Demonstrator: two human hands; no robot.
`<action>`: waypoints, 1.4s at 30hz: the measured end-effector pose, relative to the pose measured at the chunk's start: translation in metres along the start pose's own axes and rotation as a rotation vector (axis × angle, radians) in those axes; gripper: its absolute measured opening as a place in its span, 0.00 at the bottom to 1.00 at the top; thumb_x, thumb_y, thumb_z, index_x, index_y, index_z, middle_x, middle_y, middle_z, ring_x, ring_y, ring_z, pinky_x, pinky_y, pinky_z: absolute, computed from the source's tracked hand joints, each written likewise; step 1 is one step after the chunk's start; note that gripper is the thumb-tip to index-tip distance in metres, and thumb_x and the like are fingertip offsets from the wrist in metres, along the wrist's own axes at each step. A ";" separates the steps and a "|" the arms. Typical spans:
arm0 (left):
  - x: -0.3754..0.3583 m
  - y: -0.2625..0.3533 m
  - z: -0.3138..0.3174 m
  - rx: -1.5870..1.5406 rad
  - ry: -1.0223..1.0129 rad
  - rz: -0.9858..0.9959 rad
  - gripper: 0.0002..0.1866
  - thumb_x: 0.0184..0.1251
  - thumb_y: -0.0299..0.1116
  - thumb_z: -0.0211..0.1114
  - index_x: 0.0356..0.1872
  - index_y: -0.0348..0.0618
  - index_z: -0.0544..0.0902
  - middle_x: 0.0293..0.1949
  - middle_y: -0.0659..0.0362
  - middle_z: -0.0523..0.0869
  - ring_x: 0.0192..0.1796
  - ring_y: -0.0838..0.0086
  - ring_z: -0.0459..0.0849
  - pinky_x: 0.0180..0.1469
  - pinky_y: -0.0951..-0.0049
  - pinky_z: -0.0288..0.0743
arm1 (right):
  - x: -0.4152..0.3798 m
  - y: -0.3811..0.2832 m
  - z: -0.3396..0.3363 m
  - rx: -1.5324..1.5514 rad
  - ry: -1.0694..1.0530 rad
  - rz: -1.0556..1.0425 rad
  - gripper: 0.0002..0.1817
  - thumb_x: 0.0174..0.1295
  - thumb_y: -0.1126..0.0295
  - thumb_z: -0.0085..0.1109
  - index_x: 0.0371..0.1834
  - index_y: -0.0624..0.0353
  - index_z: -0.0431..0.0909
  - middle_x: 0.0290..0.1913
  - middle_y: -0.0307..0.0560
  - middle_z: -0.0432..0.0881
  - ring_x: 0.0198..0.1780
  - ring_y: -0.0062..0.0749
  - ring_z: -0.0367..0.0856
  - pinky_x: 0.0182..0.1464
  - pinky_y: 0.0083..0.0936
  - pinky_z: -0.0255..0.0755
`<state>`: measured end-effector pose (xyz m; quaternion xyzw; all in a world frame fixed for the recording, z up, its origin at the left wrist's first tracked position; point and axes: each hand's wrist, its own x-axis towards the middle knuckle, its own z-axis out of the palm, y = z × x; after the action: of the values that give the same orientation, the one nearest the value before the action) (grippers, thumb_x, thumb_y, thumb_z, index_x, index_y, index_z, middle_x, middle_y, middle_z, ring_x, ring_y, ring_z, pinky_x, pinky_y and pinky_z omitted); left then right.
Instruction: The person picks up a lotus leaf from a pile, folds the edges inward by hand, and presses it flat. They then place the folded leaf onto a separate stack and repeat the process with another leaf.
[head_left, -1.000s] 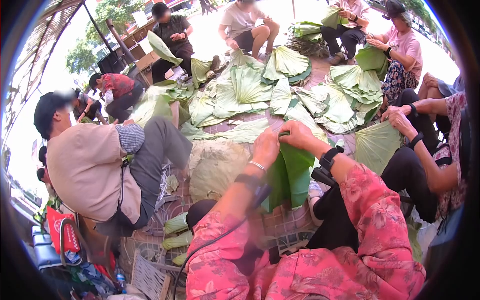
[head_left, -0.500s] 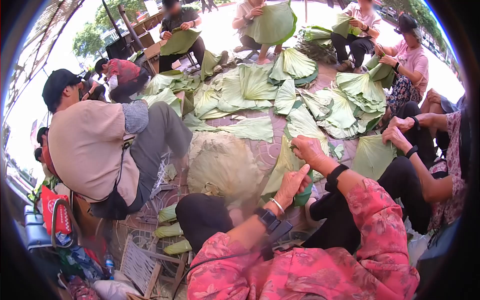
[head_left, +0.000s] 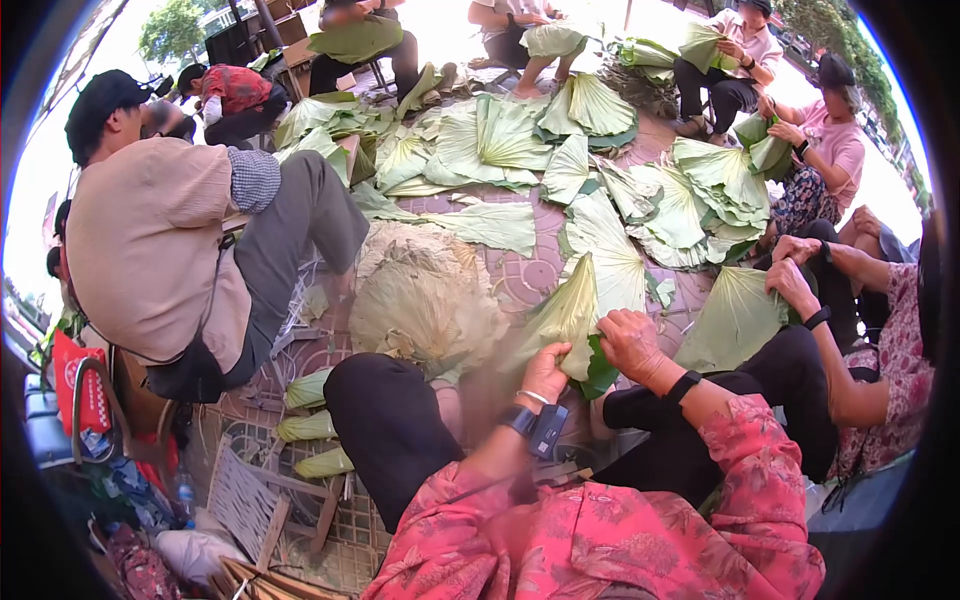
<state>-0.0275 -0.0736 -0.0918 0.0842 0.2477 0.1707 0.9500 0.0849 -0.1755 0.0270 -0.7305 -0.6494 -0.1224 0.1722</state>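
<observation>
In the head view, a folded green lotus leaf (head_left: 563, 318) stands with its tip up between my two hands. My left hand (head_left: 546, 374) is closed on its lower edge, thumb in front. At the leaf's right side, my right hand (head_left: 632, 345) has its fingers curled in on a darker green fold (head_left: 600, 368); the fingertips are partly hidden. Just beyond my left knee lies a round pile of dry, pale brown leaves (head_left: 425, 310). Past the held leaf, an opened pale green leaf (head_left: 603, 250) is spread on the paving.
Several people sit around a heap of lotus leaves (head_left: 480, 140). A person in a beige shirt (head_left: 150, 240) is close on my left; a neighbour's hands (head_left: 795, 280) hold a leaf on my right. Rolled leaves (head_left: 308, 425) and a woven-seat stool (head_left: 245, 500) are at lower left.
My right hand has come down from the leaf's upper part to its right side. My left hand has shifted slightly left and its thumb now presses on the leaf. The view has shifted a little.
</observation>
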 end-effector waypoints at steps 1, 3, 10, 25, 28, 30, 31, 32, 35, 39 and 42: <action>-0.007 -0.001 0.006 0.036 0.045 0.007 0.14 0.54 0.19 0.56 0.43 0.37 0.73 0.41 0.55 0.78 0.43 0.65 0.77 0.50 0.67 0.73 | -0.003 -0.002 0.000 -0.011 -0.008 0.016 0.09 0.40 0.71 0.59 0.24 0.55 0.69 0.26 0.43 0.70 0.30 0.38 0.73 0.32 0.33 0.66; -0.008 -0.009 0.000 0.382 0.020 0.231 0.10 0.53 0.20 0.56 0.39 0.37 0.73 0.37 0.56 0.78 0.38 0.66 0.77 0.46 0.68 0.73 | -0.006 -0.005 0.003 -0.002 -0.010 0.047 0.10 0.40 0.71 0.59 0.26 0.55 0.69 0.27 0.43 0.70 0.31 0.38 0.73 0.31 0.33 0.66; -0.007 -0.002 0.009 -0.207 -0.073 -0.175 0.06 0.52 0.25 0.61 0.32 0.41 0.75 0.29 0.58 0.77 0.27 0.71 0.72 0.33 0.70 0.68 | -0.015 -0.009 0.027 0.028 0.079 0.115 0.06 0.43 0.71 0.57 0.25 0.54 0.71 0.26 0.42 0.70 0.30 0.38 0.74 0.31 0.33 0.66; 0.025 -0.012 -0.054 -0.136 -0.009 -0.025 0.15 0.46 0.20 0.58 0.39 0.40 0.76 0.38 0.56 0.79 0.42 0.63 0.77 0.48 0.64 0.72 | -0.032 -0.027 0.039 0.072 0.062 0.153 0.03 0.46 0.71 0.55 0.22 0.55 0.71 0.24 0.43 0.70 0.28 0.39 0.74 0.31 0.33 0.66; -0.011 -0.002 0.012 -0.156 0.020 -0.017 0.12 0.51 0.26 0.63 0.39 0.42 0.76 0.37 0.58 0.80 0.40 0.66 0.78 0.45 0.67 0.73 | -0.035 -0.024 0.043 0.110 0.087 0.191 0.04 0.47 0.71 0.55 0.21 0.56 0.69 0.23 0.44 0.70 0.27 0.41 0.74 0.29 0.35 0.67; -0.013 -0.008 0.024 -0.044 0.015 -0.014 0.11 0.54 0.30 0.66 0.38 0.44 0.77 0.35 0.60 0.80 0.38 0.68 0.79 0.41 0.71 0.74 | -0.036 -0.020 0.043 0.138 0.105 0.203 0.04 0.46 0.72 0.55 0.21 0.56 0.69 0.22 0.45 0.69 0.27 0.42 0.74 0.28 0.36 0.67; -0.010 -0.009 0.021 0.023 0.004 -0.045 0.11 0.53 0.31 0.67 0.37 0.44 0.77 0.34 0.60 0.81 0.36 0.70 0.79 0.39 0.71 0.74 | -0.036 -0.019 0.041 0.148 0.112 0.205 0.04 0.46 0.72 0.55 0.21 0.57 0.69 0.22 0.45 0.69 0.26 0.43 0.74 0.28 0.36 0.68; -0.006 -0.011 0.014 0.090 -0.006 -0.074 0.11 0.53 0.32 0.68 0.36 0.44 0.78 0.32 0.60 0.81 0.33 0.71 0.79 0.37 0.72 0.75 | -0.036 -0.019 0.040 0.159 0.119 0.206 0.05 0.46 0.72 0.55 0.21 0.57 0.69 0.22 0.46 0.69 0.26 0.43 0.74 0.27 0.36 0.68; 0.008 -0.015 -0.003 0.166 0.013 -0.129 0.10 0.53 0.32 0.68 0.35 0.45 0.78 0.30 0.61 0.81 0.30 0.73 0.79 0.32 0.74 0.74 | -0.038 -0.019 0.039 0.132 0.104 0.185 0.05 0.44 0.73 0.57 0.22 0.57 0.69 0.22 0.45 0.69 0.27 0.43 0.74 0.28 0.36 0.68; 0.002 -0.015 0.005 0.103 0.069 -0.124 0.08 0.54 0.30 0.67 0.34 0.45 0.78 0.30 0.61 0.81 0.30 0.73 0.79 0.31 0.74 0.74 | -0.038 -0.021 0.036 0.155 0.092 0.175 0.06 0.43 0.72 0.57 0.22 0.57 0.69 0.23 0.46 0.70 0.28 0.43 0.75 0.29 0.35 0.69; -0.002 -0.018 0.013 0.083 0.156 -0.068 0.08 0.53 0.29 0.67 0.33 0.46 0.77 0.29 0.62 0.81 0.29 0.72 0.79 0.31 0.74 0.74 | -0.037 -0.024 0.028 0.154 0.077 0.201 0.06 0.44 0.72 0.57 0.22 0.57 0.69 0.23 0.46 0.70 0.28 0.43 0.76 0.29 0.35 0.70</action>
<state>-0.0171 -0.0920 -0.0840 0.1016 0.3304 0.1340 0.9287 0.0552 -0.1951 -0.0116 -0.7715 -0.5732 -0.0822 0.2638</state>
